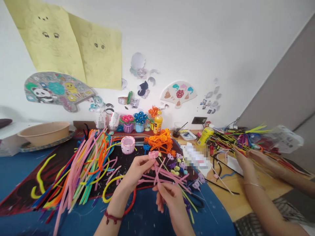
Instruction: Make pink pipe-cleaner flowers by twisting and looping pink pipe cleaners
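Between thumb and fingers, my left hand (pixel 137 170) pinches a pink pipe-cleaner flower (pixel 154 154) just under its looped head. Lower down, my right hand (pixel 171 198) is closed on the pink stem (pixel 157 173) of the same flower. Loose pink pipe cleaners (pixel 172 177) lie behind and to the right of my fingers. Beyond the flower is a pile of orange pipe-cleaner pieces (pixel 159 142). Small purple and yellow blossoms (pixel 178 164) sit to its right. A pink pot (pixel 128 145) stands behind my left hand.
A heap of coloured pipe cleaners (pixel 83 167) covers the left of the dark mat. Finished flower pots (pixel 140 126) and an orange bottle (pixel 157 124) line the wall. At the right, a co-worker's hands (pixel 246 164) reach over a wooden table near a yellow bottle (pixel 206 135).
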Tool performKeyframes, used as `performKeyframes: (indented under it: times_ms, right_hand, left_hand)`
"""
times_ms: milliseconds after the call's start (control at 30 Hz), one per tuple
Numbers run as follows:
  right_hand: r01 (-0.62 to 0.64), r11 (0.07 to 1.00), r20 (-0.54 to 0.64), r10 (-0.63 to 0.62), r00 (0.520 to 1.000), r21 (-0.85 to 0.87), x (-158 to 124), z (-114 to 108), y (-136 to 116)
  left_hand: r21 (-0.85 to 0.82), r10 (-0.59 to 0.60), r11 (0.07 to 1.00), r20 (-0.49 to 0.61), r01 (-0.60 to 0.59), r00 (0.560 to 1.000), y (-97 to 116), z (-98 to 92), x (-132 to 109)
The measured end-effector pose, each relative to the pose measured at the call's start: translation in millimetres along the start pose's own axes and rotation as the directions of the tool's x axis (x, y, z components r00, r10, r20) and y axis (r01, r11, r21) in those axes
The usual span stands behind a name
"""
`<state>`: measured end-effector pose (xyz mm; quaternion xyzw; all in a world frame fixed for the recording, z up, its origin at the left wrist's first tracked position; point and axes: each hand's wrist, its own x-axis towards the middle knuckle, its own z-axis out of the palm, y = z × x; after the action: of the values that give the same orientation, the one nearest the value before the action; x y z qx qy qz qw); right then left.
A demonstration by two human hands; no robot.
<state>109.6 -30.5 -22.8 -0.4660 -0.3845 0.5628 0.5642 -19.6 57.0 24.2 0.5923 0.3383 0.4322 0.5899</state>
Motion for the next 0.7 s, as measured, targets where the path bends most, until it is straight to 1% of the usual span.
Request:
performKeyframes:
  times_ms: [67, 167, 267, 400, 467, 533, 567, 600, 700]
  right_hand:
    - [-0.011, 1.0, -0.013, 0.011, 1.0, 0.005, 0.3, -1.2, 1.7]
    - [0.016, 1.0, -0.037, -0.017, 0.999, -0.019, -0.6, -3.3, -0.1]
    - [0.043, 0.997, -0.026, -0.044, 0.999, -0.059, -3.0, -4.3, -1.5]
    - [0.049, 0.993, 0.017, -0.047, 0.999, -0.112, -8.1, -3.6, 1.6]
    - [0.072, 0.985, -0.01, -0.074, 0.997, -0.154, -10.6, -2.5, 2.3]
    - [0.125, 0.967, -0.087, -0.147, 0.985, -0.222, -12.3, -2.0, -0.2]
    - [0.158, 0.95, -0.131, -0.198, 0.971, -0.269, -12.6, -2.3, -3.1]
    - [0.19, 0.926, -0.174, -0.256, 0.951, -0.325, -12.3, -3.3, -7.0]
    - [0.26, 0.829, -0.223, -0.411, 0.884, -0.496, -7.3, -11.0, -23.3]
  left_hand:
    - [-0.008, 0.024, 1.0, 0.005, -0.024, 1.0, 1.1, -0.1, -1.0]
    - [-0.033, 0.063, 0.997, 0.01, -0.063, 0.998, 4.1, 1.0, -3.7]
    - [-0.072, 0.062, 0.995, -0.003, -0.062, 0.998, 6.0, 2.4, -5.9]
    - [-0.118, 0.022, 0.992, -0.109, -0.035, 0.994, 3.6, 2.2, -4.7]
    - [-0.128, 0.009, 0.991, -0.16, -0.029, 0.987, 1.4, 0.7, -2.6]
    - [-0.14, -0.001, 0.99, -0.215, -0.029, 0.977, -0.1, -1.7, -0.1]
    - [-0.145, -0.009, 0.989, -0.243, -0.027, 0.97, -0.3, -3.3, 1.0]
    - [-0.148, -0.017, 0.989, -0.269, -0.024, 0.963, 0.0, -5.0, 1.9]
    - [-0.15, -0.04, 0.989, -0.321, -0.009, 0.946, 3.4, -9.3, 3.2]
